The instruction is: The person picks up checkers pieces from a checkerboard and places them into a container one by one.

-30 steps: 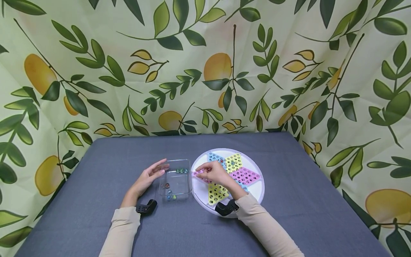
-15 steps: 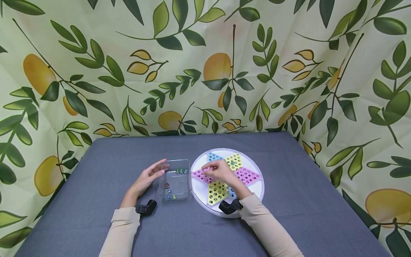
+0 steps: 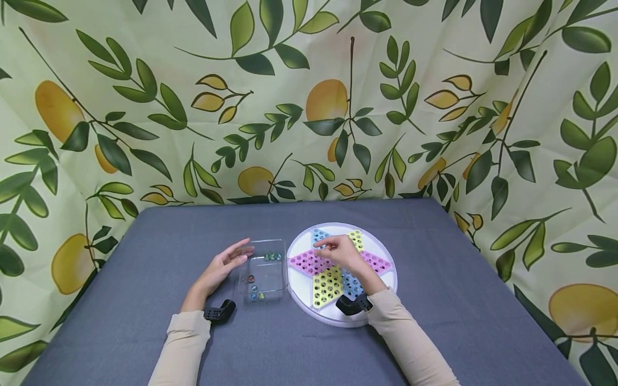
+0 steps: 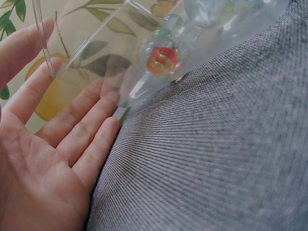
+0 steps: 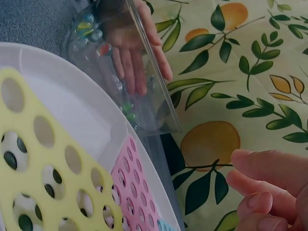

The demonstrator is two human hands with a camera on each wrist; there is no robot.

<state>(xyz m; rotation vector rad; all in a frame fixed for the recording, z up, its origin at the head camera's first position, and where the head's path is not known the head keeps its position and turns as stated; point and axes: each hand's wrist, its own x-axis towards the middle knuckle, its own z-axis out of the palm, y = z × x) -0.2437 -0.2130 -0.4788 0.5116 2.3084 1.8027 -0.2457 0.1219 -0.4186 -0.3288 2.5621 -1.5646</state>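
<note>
Your left hand (image 3: 226, 264), fingers straight, touched the tray (image 3: 272, 276) at ten o'clock; a bump might have rolled its marbles (image 3: 273, 257). Your right hand (image 3: 341, 253), grip unclear, hovered over the board (image 3: 385, 281) at the tray's three.

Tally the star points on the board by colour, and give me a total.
Blue: 2, far blue point and near blue point
Yellow: 2, far yellow point and near yellow point
Pink: 2, left pink point and right pink point
Total: 6
</note>
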